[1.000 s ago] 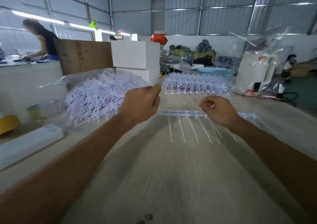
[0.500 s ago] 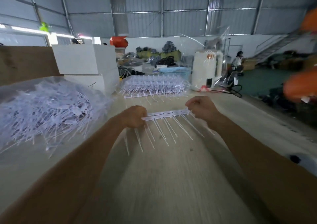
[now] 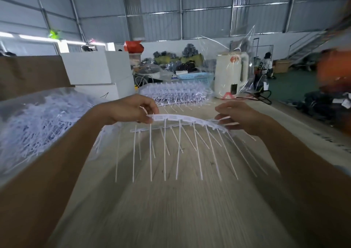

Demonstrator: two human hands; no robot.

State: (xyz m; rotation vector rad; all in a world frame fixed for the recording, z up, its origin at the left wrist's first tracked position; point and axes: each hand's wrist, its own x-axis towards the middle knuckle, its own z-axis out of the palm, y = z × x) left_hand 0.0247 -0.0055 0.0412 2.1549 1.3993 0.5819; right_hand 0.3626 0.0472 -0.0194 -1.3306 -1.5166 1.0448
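Note:
A white plastic strip of tag ties (image 3: 182, 119), a bar with several long thin tails hanging down, is held up over the wooden table (image 3: 171, 209). My left hand (image 3: 131, 109) pinches its left end. My right hand (image 3: 243, 116) grips its right end. The bar bows upward in the middle. A second strip (image 3: 140, 130) lies flat on the table just beneath and behind it.
A clear bag of loose white ties (image 3: 38, 126) fills the left side. A stack of strips (image 3: 176, 94) sits at the table's far end, beside white boxes (image 3: 98, 73) and a white jug (image 3: 230, 75). A person (image 3: 266, 63) crouches far right.
The strip has been lifted off the table and brought nearer, and now arches between both hands. The camera view has shifted right and tilted.

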